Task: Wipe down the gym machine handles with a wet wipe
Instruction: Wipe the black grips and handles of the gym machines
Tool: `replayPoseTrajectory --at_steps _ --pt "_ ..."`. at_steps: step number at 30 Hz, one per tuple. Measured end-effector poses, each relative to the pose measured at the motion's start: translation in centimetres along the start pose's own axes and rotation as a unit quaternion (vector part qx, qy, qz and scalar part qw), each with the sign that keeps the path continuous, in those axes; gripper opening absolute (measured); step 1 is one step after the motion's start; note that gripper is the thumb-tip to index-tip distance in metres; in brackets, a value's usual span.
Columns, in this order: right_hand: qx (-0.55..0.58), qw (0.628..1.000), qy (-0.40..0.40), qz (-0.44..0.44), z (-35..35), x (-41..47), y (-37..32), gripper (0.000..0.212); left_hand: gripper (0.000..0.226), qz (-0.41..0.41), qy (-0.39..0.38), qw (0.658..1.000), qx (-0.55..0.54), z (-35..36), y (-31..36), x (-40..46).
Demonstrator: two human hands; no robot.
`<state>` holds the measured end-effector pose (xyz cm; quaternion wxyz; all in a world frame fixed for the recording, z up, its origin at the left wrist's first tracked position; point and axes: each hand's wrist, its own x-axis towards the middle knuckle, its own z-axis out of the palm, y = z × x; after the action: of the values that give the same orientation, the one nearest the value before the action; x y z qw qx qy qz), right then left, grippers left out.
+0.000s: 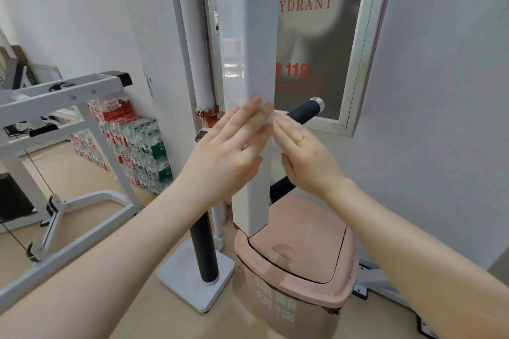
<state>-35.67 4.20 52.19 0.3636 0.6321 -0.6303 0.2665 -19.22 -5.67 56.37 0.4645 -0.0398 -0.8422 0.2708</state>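
Wet wipe (276,129): white, mostly hidden; a strip shows between the two hands, against the right edge of the white square post and over the inner end of the black handle.

Handle (302,113): black grip with a chrome end cap, angled up to the right from behind the post, just below the hydrant cabinet window. A second black bar (281,190) shows lower down, right of the post.

Post (252,91): white square upright of the gym machine, centre of view, its lower end in front of the bin.

Surface and room: beige floor (82,173), pale grey walls, a glazed hydrant cabinet (316,36) with red lettering behind the post.

Left hand (230,143): fingers straight and together, laid flat on the front face of the post, fingertips reaching its right edge at the wipe. Grips nothing.

Right hand (303,157): fingers extended, pressing the wipe against the handle and post edge; a gold ring on one finger. Whether the thumb curls behind the wipe cannot be told.

Surroundings: pink swing-lid bin (300,270) directly below the hands; black padded roller (205,248) on a white base plate to its left; white machine frame (55,102) at far left; stacked packs of bottled water (137,146) against the wall. The post blocks the view of the handle's inner end and much of the wipe.
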Motion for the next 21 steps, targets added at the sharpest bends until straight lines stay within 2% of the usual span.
replayPoseTrajectory --at_steps 3,7,11,14,15,18,19,21 --pt "-0.028 0.999 0.014 -0.031 -0.3 0.0 0.7 0.040 0.036 0.000 -0.002 1.000 0.005 0.1 -0.1 0.0" --pt "-0.144 0.982 0.118 0.032 -0.2 1.0 3.0 0.030 0.032 0.002 0.000 1.000 0.003 0.5 -0.1 0.1" --pt "-0.147 0.971 0.181 0.057 0.3 1.2 2.4 0.027 0.031 0.002 0.009 1.000 0.002 0.5 -0.1 0.1" --pt "-0.062 0.985 0.162 0.005 0.6 1.1 1.1 0.030 0.033 0.000 0.010 1.000 0.001 0.5 -0.1 0.1" --pt "-0.055 0.987 0.153 0.019 0.4 1.0 1.4 0.030 0.033 0.001 0.008 1.000 0.001 0.6 -0.1 0.1" --pt "-0.037 0.978 0.129 0.161 -0.1 1.3 3.0 0.027 0.031 0.000 0.004 1.000 0.002 0.7 -0.1 0.1" --pt "-0.042 0.974 0.129 0.180 0.0 1.5 3.1 0.027 0.031 -0.001 0.005 1.000 0.003 0.7 -0.1 0.1" --pt "-0.052 0.976 0.145 0.154 0.6 1.8 2.4 0.033 0.031 -0.002 0.005 1.000 0.005 0.6 -0.2 0.1"
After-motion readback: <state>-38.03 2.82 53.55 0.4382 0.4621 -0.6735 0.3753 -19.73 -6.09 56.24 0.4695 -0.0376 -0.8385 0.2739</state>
